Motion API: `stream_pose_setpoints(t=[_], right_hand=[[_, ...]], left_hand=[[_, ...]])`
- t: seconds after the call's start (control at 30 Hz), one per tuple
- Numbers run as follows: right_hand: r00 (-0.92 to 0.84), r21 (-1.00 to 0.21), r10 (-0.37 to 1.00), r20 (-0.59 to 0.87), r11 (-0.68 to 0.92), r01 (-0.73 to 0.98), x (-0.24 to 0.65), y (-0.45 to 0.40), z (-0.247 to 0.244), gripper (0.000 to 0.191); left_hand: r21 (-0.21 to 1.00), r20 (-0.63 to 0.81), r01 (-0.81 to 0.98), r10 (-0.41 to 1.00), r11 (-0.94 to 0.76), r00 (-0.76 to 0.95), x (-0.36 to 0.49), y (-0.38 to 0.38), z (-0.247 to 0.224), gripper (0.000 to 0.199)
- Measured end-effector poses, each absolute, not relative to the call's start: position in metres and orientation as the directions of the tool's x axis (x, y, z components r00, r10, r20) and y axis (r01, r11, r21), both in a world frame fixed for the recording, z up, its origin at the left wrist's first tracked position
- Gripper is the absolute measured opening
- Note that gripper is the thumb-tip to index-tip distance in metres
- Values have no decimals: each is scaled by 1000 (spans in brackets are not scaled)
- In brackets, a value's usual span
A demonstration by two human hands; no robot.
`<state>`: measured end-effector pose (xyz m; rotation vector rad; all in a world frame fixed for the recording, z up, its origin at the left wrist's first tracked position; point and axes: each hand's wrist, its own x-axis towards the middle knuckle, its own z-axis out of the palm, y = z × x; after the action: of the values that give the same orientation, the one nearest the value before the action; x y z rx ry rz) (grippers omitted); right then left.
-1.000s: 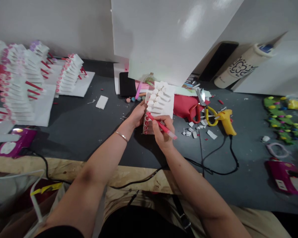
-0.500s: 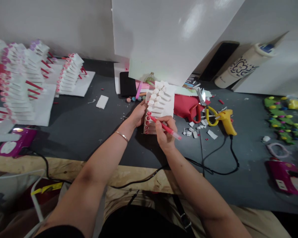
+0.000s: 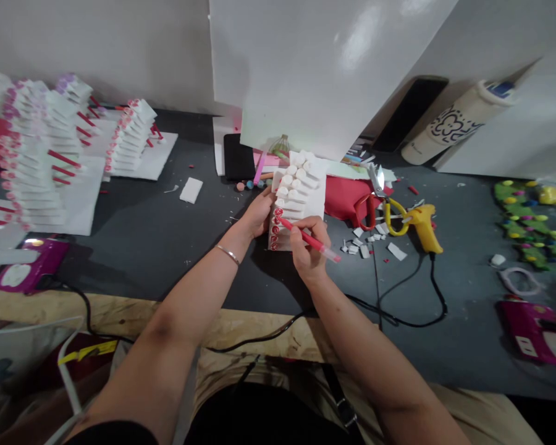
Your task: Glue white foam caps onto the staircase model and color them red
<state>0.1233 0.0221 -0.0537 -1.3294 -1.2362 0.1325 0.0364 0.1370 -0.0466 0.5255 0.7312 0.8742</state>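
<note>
A white paper model [image 3: 301, 194], made of stacked rolled strips on a white base, lies in front of me. Several roll ends along its near left edge carry red spiral marks; those farther back are plain white. My left hand [image 3: 259, 213] grips the model's left side, its fingertips partly hidden behind it. In my right hand [image 3: 310, 247] a red felt-tip pen [image 3: 315, 243] is pinched between thumb and fingers, its tip at the red-marked roll ends. Red paper [image 3: 345, 198] lies just right of the model.
Scissors [image 3: 391, 213] and a yellow glue gun [image 3: 425, 227] with a black cable lie to the right, near white scraps [image 3: 365, 251]. Similar paper models [image 3: 130, 139] stand at the left. A white bottle [image 3: 456, 123] leans at the back right; a dark phone [image 3: 239, 157] lies behind.
The pen and my right hand have shifted only very slightly at the red-marked roll ends. My left hand keeps its place on the model.
</note>
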Motion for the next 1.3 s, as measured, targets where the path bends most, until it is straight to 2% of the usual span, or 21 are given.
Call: stream_pose_setpoints(t=[0.2,0.4,0.63,0.77,1.0,1.3], right_hand=[[426,-772,682,595,337,539,124,20,-54,16],[476,-815,679,559,343,468,124,14,-49,16],[394,-749,668,632,395,532,125,14,-46,14],[376,-722,661,649,382,577,124,17,-47,15],[396,-731,641,658,417,540,124,17,-50,18],[374,-731,665,647,400,553,124,15,-50,17]], left_hand=[[664,-342,-508,827,548,446,35,137,-47,28],[664,-300,-510,819,547,489,33,139,-45,16],[648,-316,-527,824,549,470,35,137,-47,23],[664,-327,-519,833,539,447,35,136,-46,19],[632,-352,-534,822,561,447,34,134,-43,26],[669,-336,-503,826,548,453,36,135,-49,18]])
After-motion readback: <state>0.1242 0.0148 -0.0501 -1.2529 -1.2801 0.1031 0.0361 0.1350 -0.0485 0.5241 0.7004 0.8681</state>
